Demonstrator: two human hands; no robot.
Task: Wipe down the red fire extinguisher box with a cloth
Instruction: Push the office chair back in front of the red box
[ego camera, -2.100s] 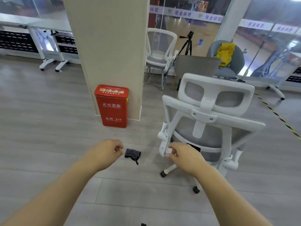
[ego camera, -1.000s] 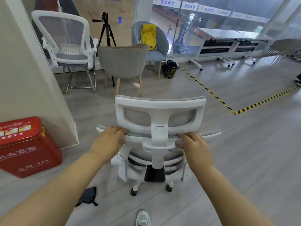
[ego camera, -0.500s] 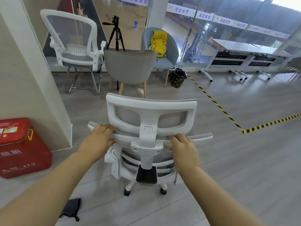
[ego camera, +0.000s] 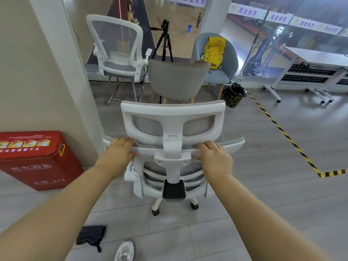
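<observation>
Red box left of left hand, cloth below, left hand and right hand gripping chair

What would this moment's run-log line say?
left hand grips white mesh office chair | right hand too | dark cloth on floor | red metal fire extinguisher box untouched

Bare forearms, bare left hand, bare right hand, white sneaker on one foot

My left hand and right hand, free above the floor two seconds ago, now grip the office chair by its back rail. I'm turned right, so the red box sits far left and the cloth drops low beside my shoe.
</observation>
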